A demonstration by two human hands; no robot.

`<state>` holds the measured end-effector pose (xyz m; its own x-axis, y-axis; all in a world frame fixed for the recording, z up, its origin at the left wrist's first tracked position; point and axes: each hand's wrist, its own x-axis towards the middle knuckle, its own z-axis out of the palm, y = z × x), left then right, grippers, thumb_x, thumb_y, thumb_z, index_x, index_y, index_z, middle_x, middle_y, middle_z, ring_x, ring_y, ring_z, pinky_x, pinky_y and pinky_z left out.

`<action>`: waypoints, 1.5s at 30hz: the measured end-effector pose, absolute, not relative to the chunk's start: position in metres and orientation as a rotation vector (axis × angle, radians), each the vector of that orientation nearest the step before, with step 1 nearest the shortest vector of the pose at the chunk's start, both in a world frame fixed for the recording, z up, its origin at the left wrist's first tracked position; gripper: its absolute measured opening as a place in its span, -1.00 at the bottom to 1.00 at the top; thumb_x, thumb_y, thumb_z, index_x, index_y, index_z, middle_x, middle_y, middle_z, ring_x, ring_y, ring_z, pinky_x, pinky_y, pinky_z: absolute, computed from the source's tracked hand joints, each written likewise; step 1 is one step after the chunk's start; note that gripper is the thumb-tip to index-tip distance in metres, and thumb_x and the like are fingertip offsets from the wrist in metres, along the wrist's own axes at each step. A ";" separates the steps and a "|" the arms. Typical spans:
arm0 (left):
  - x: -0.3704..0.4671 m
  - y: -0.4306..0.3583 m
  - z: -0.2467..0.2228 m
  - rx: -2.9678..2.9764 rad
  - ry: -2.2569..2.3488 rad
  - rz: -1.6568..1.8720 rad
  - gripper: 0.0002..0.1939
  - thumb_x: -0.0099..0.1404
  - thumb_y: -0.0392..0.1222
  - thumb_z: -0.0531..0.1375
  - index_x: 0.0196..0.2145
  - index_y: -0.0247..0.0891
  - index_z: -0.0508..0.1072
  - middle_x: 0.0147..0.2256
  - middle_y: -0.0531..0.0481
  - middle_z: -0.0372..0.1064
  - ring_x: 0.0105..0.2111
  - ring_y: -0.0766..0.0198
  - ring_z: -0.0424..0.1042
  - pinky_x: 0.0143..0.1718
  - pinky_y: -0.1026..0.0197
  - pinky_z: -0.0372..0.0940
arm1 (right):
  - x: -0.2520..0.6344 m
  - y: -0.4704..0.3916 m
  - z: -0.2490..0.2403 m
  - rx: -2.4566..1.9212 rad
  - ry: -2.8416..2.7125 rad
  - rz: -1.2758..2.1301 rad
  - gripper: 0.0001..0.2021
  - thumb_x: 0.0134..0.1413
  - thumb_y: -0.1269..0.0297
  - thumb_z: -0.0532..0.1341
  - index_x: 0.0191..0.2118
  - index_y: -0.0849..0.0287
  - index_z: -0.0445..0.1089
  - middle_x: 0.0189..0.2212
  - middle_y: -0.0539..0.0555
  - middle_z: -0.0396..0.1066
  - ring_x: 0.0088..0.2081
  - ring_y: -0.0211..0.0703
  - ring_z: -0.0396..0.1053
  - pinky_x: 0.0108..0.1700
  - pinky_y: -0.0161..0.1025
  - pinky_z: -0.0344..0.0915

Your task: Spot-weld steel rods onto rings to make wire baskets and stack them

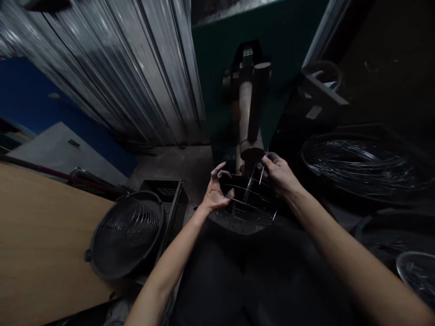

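A round frame of thin metal wires (253,202) lies just below the cylindrical arm (247,113) of a green machine (217,59). My left hand (215,192) is at the frame's left side, its fingers curved and apart; whether it touches the wires I cannot tell. My right hand (277,172) pinches a short thin metal rod (261,174) near the arm's lower end. Part of the frame is lost in shadow, and some fingers of my right hand are hidden.
To the left, a dark round tub (118,260) holds several wire rings (132,222), beside a black plastic crate (175,199) and a wooden board (44,244). At the right stand a wide basin with shiny wire pieces (360,158) and a smaller bowl (416,274). Corrugated metal (136,59) rises behind.
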<state>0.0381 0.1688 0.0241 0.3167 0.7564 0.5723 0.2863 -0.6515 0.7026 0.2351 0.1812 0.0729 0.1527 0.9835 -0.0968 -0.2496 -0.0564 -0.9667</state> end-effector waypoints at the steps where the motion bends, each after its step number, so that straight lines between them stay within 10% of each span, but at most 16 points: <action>1: 0.039 0.169 0.020 2.075 0.867 1.361 -0.16 0.07 -0.24 0.19 0.23 -0.19 -0.14 -0.21 -0.02 0.26 -0.14 0.18 0.33 0.02 -0.02 0.21 | 0.232 0.181 0.074 -1.159 -0.881 1.238 -0.58 -0.16 0.00 0.35 -0.30 0.12 0.19 -0.66 -0.16 0.17 -0.73 -0.43 -0.01 -0.71 -0.43 -0.12; 29: 0.019 0.194 0.007 1.982 0.802 1.375 -0.10 0.03 -0.17 0.21 0.20 -0.20 -0.23 -0.22 -0.01 0.24 -0.17 0.20 0.31 -0.02 0.01 0.22 | 0.205 0.200 0.080 -1.302 -0.839 1.156 -0.70 -0.12 0.08 0.26 -0.39 0.05 0.12 -0.72 -0.15 0.10 -0.69 -0.27 0.16 -0.70 -0.33 0.13; 45: 0.010 0.189 0.007 2.226 0.613 1.282 -0.08 0.04 -0.18 0.23 0.25 -0.24 -0.18 -0.19 -0.06 0.26 -0.20 0.20 0.33 -0.11 0.05 0.24 | 0.234 0.194 0.106 -1.440 -0.840 1.188 -0.77 0.04 0.30 0.27 -0.48 0.18 0.19 -0.70 -0.09 0.16 -0.73 -0.44 0.01 -0.74 -0.47 -0.12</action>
<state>0.0101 0.1894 0.0069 0.4565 0.6000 0.6569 0.1343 -0.7764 0.6158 0.2341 0.1935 0.1065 0.2631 0.9368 -0.2304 -0.0947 -0.2126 -0.9725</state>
